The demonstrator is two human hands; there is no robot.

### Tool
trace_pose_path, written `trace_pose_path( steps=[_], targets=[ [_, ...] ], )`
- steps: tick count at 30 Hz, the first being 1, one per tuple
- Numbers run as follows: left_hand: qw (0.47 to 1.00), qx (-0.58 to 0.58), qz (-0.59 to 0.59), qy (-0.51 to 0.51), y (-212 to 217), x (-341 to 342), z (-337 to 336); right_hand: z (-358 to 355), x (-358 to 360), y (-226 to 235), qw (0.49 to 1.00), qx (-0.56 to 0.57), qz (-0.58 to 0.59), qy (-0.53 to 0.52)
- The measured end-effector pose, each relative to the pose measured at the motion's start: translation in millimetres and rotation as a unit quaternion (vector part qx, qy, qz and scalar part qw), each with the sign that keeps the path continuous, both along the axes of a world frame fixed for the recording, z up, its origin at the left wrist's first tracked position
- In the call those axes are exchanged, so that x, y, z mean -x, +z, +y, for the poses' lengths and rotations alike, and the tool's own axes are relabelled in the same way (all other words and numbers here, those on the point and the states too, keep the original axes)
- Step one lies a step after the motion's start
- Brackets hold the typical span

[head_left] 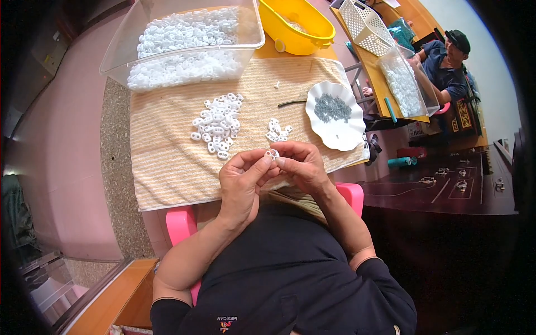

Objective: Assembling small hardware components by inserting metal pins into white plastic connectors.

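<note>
Over the near edge of the towel, my left hand and my right hand meet, fingertips closed on a small white plastic piece with round holes. The fingers cover part of it. Just beyond them lies a small cluster of white pieces. A larger pile of white two-holed plastic pieces is spread to the left. To the right, a white scalloped plate carries a heap of small dark grey parts, too fine to make out.
A clear plastic bin full of white pieces stands at the far left, beside a yellow tub. A thin black stick lies by the plate. At another table a person sits behind a second bin.
</note>
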State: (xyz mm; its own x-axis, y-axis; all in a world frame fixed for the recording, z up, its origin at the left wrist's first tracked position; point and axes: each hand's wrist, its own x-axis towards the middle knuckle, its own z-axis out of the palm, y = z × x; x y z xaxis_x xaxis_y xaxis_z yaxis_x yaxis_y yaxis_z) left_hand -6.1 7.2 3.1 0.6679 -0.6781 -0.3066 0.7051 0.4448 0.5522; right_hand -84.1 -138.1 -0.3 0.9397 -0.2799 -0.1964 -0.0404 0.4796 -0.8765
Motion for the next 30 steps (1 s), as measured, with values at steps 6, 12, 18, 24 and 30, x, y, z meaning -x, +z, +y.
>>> trace_pose_path(
  steps=[6,12,18,24,30],
  targets=[
    [1.0,0.002,-0.007,-0.004,0.5,0.1,-0.1,-2.1,0.6,1.5,1.0,-0.01,-0.004,0.009],
    [1.0,-0.003,-0.01,-0.012,2.5,1.4,-0.1,-12.5,0.9,1.8,1.0,0.002,-0.019,0.007],
    [1.0,-0.017,-0.019,-0.013,5.9,2.0,-0.9,-19.4,2.5,-3.7,0.998,0.049,-0.038,0.011],
    [0.999,-0.03,-0.024,-0.021,4.2,1.3,-1.4,-19.6,3.8,-1.4,0.996,0.089,-0.025,0.018],
    [0.998,-0.04,-0.025,-0.03,2.7,0.6,-0.6,-21.4,4.9,-0.1,0.993,0.113,-0.022,0.023]
  ],
)
